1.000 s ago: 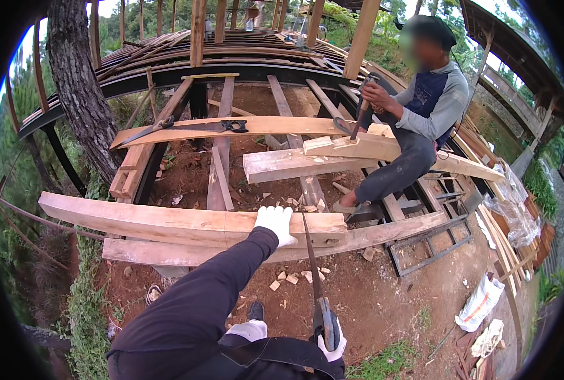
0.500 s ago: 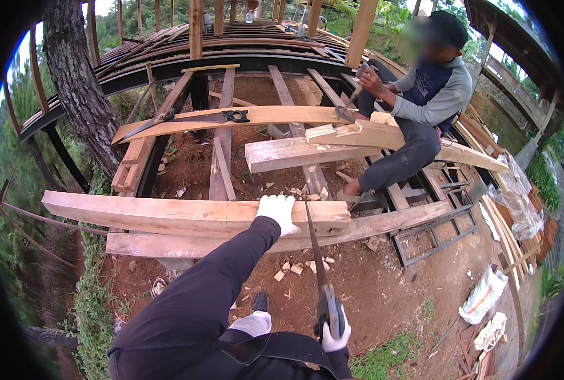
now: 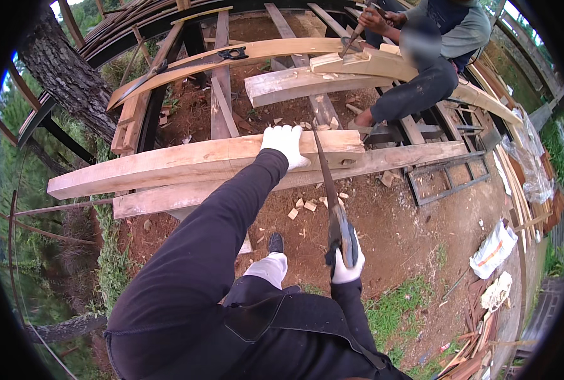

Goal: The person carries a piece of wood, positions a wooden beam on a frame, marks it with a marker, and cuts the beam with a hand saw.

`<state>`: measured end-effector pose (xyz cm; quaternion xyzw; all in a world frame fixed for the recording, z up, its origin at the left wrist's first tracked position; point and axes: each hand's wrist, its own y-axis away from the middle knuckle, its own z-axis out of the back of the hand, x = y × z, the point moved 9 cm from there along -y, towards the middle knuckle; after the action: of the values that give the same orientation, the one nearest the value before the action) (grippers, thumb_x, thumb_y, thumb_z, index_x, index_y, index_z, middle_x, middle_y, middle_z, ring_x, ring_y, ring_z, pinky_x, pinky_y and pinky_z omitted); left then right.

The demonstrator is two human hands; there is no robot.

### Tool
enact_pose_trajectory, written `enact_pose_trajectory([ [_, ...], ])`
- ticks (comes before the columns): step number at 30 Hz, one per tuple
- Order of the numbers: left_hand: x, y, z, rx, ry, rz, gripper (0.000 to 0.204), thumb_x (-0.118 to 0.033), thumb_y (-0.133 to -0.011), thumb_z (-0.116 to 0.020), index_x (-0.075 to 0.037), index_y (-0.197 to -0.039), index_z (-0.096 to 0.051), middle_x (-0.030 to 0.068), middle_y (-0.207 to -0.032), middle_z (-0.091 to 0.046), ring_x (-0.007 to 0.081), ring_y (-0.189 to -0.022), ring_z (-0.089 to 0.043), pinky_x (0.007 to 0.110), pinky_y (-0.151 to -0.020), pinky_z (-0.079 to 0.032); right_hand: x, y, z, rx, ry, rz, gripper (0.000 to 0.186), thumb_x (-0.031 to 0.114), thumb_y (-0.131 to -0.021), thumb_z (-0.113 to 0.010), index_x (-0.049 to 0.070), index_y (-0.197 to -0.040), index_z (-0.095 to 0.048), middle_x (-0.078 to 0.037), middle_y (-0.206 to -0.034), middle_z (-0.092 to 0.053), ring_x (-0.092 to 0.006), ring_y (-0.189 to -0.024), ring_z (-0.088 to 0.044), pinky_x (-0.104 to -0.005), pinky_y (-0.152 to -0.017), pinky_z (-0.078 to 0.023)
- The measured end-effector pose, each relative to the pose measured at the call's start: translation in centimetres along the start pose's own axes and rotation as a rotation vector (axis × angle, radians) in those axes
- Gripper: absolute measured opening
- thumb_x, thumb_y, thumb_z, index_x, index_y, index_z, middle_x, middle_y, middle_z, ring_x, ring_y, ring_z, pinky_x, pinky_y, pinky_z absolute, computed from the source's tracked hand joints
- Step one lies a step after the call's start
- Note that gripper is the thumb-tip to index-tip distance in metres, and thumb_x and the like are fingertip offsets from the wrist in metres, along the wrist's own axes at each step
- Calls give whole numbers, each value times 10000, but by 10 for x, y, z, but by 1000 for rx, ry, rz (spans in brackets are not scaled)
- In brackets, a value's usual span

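My left hand [image 3: 284, 146], in a white glove, grips the top of a long, curved wooden beam [image 3: 187, 158], fingers curled over its far edge. In my right hand [image 3: 347, 263], also gloved in white, is a handsaw [image 3: 328, 183], held by its handle. Its blade runs away from me, and its far part lies across the beam just right of my left hand. A dark hole [image 3: 346, 163] shows in the beam's near face, close to the right end. Beneath the curved beam lies a second timber [image 3: 408, 155].
Across from me a person [image 3: 415, 82] sits with a pointed tool at a notched timber [image 3: 364, 62]. Another saw [image 3: 193, 63] rests on a curved plank at the back left. Wood offcuts [image 3: 299, 204] litter the soil. A black metal frame [image 3: 449, 180] and a white sack [image 3: 493, 249] lie right.
My view has tilted downward, so the beams sit higher in the picture. The saw has slid slightly forward across the beam. My left hand keeps its place on the wood.
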<state>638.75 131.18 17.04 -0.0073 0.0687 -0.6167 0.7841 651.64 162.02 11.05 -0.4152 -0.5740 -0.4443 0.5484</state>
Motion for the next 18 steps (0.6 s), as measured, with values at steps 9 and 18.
enact_pose_trajectory([
  [9,-29,-13,-11,15,1,-31,921,-610,-700,-783,-84,-1404,-508,150,-1254,-602,312,-1191,-562,438,-1029,-397,21,-129,-35,-17,297,334,575,55,-876,-662,-52,-1418,-502,-204,-1313,-646,-294,-1212,-628,-341,-1046,-452],
  [18,-2,-4,-6,52,-37,29,917,-615,-700,-783,-93,-1403,-510,156,-1276,-597,314,-1195,-566,443,-1030,-399,5,47,22,16,287,113,624,20,-853,-613,-4,-1463,-486,-211,-1262,-686,-203,-1065,-703,-340,-912,-540],
])
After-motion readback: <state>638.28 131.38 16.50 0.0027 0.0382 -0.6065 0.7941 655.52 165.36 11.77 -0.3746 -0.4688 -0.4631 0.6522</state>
